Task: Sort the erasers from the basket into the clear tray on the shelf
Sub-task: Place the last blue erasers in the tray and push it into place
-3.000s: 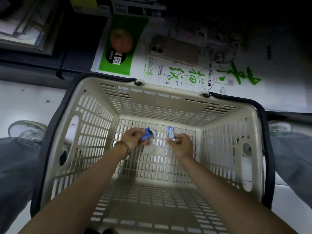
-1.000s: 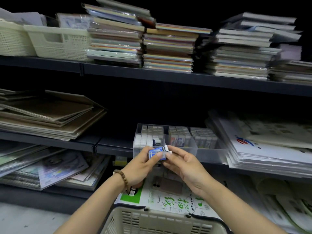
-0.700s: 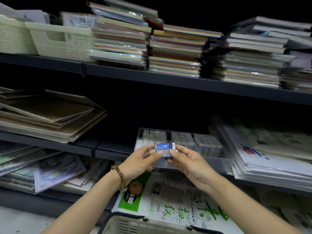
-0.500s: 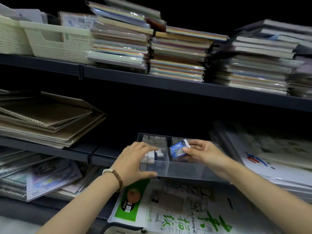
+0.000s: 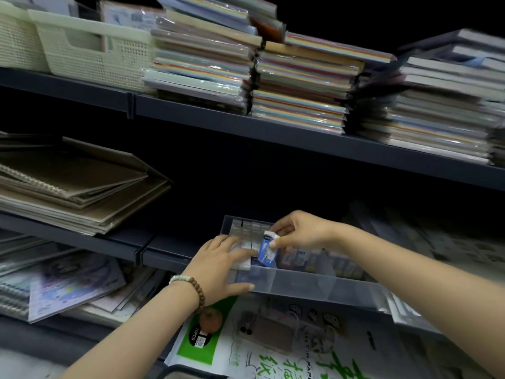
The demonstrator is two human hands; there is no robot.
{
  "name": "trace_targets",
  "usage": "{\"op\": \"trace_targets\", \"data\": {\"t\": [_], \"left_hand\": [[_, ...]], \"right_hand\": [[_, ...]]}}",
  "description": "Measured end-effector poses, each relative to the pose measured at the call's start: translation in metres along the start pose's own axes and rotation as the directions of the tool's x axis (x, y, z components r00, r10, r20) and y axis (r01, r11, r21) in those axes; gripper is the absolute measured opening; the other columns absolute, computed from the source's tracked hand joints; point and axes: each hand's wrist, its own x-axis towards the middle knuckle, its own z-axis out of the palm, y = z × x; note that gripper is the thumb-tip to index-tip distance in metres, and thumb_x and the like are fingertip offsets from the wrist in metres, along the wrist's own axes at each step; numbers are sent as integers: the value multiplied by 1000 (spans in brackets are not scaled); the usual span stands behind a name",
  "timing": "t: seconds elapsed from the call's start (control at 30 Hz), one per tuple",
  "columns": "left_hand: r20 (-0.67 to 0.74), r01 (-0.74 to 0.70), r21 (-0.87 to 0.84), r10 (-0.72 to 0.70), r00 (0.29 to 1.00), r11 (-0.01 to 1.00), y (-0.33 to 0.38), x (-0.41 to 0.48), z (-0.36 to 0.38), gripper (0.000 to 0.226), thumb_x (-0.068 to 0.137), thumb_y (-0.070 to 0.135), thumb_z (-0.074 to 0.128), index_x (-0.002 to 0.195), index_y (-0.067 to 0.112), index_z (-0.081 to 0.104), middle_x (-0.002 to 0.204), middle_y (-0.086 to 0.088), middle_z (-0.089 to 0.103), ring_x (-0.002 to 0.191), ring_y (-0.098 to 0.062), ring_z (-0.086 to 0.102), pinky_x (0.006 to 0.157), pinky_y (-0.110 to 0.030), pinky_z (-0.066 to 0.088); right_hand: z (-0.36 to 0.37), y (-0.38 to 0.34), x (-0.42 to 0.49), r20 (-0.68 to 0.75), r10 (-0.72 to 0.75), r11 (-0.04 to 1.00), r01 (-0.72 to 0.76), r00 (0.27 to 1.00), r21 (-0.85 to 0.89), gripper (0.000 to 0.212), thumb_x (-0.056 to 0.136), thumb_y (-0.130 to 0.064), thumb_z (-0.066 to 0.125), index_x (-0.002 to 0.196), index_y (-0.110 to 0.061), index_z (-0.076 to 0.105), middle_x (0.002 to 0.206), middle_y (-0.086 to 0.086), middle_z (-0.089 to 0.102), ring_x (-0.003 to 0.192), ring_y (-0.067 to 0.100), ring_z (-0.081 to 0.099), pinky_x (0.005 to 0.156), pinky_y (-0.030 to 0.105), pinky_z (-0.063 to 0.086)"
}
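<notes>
Okay, near first: only a sliver of the basket [image 5: 188, 370] rim shows at the bottom edge of the frame, with a green-labelled paper pack [image 5: 210, 343] lying behind it on the lowest shelf. Above that, the left hand [image 5: 221, 266], with a bead bracelet [image 5: 197, 291] at the wrist, lies spread over the left front corner of the clear tray [image 5: 303, 285]. Its fingers are straight across the packed rows and its thumb is under the front wall, so it is steadying, not pinching. Centre frame, the right hand [image 5: 300, 231] pinches the blue eraser [image 5: 267, 248] between thumb and forefinger. The eraser stands on end with its lower end dipped inside the tray, just beside the left fingertips. Half a second ago that eraser was tilted above the tray's middle section and clear of the contents. Now it is upended and going in further left, so placement is underway but release is not yet done. Three seconds ago both hands were down in the basket, each on an eraser. I can't tell whether the left hand's eraser is already in the tray. Further back, colour paper stacks [image 5: 297, 86] sit on the upper shelf, top centre of the frame.
</notes>
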Motion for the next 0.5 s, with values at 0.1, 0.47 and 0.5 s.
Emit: {"op": "trace_targets", "data": {"t": [0.1,0.47,0.5], "left_hand": [[-8,33,-65,-34,999,997,-6,-3,1,73,78,69,48,142,45,21,153,11,16,140,-10,10,116,-32,14],[-54,96,-338,-121,991,936,-10,-13,2,98,74,63,60,148,23,10,154,11,6,141,-6,2,116,-26,9],[-49,110,-366,-137,989,924,-11,-14,2,99,74,62,61,148,22,10,154,11,7,141,-6,3,115,-25,10]], "right_hand": [[8,-3,0,-5,-10,999,9,1000,-46,57,82,-13,71,131,4,48,116,16,61,88,19,64,71,20,55],[43,-14,-2,-139,61,992,-75,988,-100,37,92,-36,56,108,-3,65,75,8,70,91,27,69,64,32,49],[42,-14,0,-141,92,991,-104,986,-83,37,92,-35,58,110,-4,65,85,9,72,91,24,70,61,29,51]]}}
